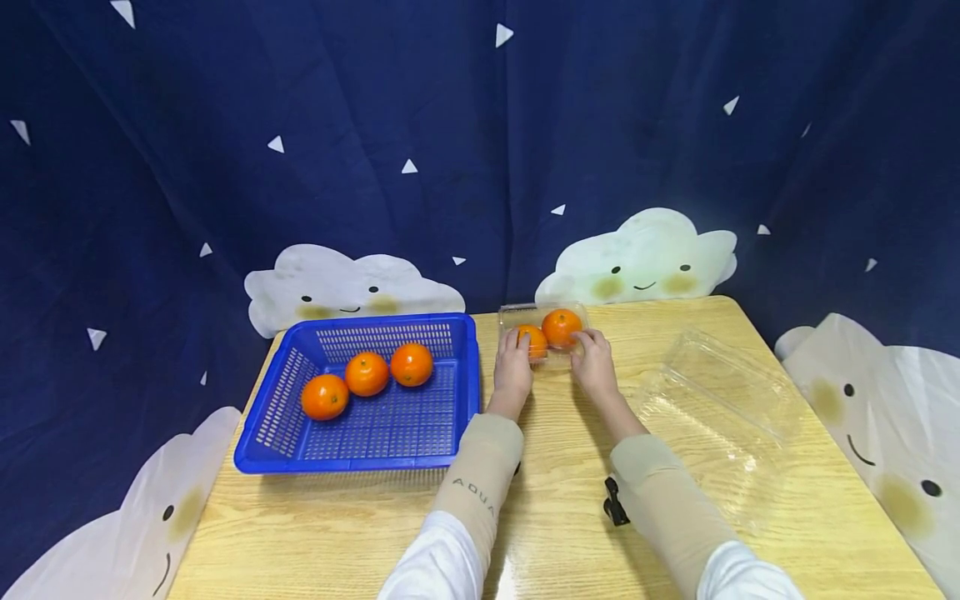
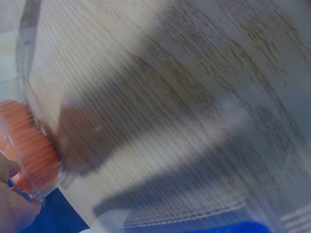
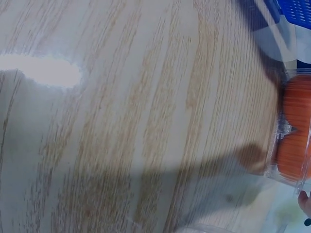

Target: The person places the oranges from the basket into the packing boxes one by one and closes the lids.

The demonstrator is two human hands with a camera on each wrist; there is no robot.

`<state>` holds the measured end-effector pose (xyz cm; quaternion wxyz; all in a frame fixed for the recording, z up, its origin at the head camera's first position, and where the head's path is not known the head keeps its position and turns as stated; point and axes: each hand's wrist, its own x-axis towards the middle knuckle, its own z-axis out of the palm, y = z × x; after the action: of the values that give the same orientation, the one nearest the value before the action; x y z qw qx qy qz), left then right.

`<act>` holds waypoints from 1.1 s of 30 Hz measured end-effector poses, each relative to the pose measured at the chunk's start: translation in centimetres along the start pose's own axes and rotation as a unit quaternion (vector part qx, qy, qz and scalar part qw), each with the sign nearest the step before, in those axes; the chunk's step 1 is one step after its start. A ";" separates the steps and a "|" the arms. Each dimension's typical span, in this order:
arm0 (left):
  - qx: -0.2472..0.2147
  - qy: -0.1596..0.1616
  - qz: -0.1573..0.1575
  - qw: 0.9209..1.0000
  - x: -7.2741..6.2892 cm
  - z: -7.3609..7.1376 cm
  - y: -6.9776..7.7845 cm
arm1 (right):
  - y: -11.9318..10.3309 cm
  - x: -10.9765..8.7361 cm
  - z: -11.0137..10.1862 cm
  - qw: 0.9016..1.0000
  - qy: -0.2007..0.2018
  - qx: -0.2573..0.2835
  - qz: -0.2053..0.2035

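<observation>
At the table's far edge stands a small clear plastic box (image 1: 512, 315) with two oranges inside, a left orange (image 1: 536, 340) and a right orange (image 1: 562, 328). My left hand (image 1: 513, 372) grips the box's near left side, its fingers bent over the rim beside the left orange. At the near right corner, my right hand (image 1: 597, 368) pinches the box's edge close to the right orange. The left wrist view catches part of the left hand (image 2: 17, 208) against the clear wall. Only a fingertip (image 3: 305, 204) shows at the box's corner in the right wrist view.
Left of the box, a blue plastic basket (image 1: 352, 464) holds three more oranges (image 1: 367, 374). Clear, empty plastic packaging (image 1: 723, 392) lies on the right side of the wooden table (image 1: 558, 467). A dark blue curtain (image 1: 480, 167) hangs right behind the table.
</observation>
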<state>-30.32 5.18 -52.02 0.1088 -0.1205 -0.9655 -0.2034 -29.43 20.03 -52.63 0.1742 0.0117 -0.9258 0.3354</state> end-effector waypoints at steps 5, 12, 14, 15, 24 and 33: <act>-0.002 0.001 0.001 1.000 -0.2 -0.1 0.1 | -0.1 -0.1 0.1 1.000 -0.011 0.000 0.008; -0.022 0.002 -0.011 1.000 -0.6 -0.3 0.2 | -0.6 -0.2 -0.3 0.999 -0.043 0.001 0.009; -0.016 0.010 -0.016 1.000 -0.7 -0.2 0.3 | -0.7 -0.3 -0.6 0.998 -0.059 0.000 0.010; -0.010 0.016 -0.017 1.000 -0.7 -0.1 0.4 | -0.7 -0.4 -0.9 0.998 -0.066 0.001 0.011; 0.039 0.135 0.054 0.989 -1.8 2.0 1.2 | -0.6 -1.5 -4.2 0.998 -0.032 0.048 0.018; -0.010 0.126 0.125 0.984 -3.7 2.0 3.7 | 0.3 -3.6 -7.5 0.998 -0.022 0.047 0.033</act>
<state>-26.12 8.60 -53.46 0.2530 -0.2145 -0.9193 -0.2118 -23.72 24.60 -48.63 0.1417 -0.0032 -0.9125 0.3837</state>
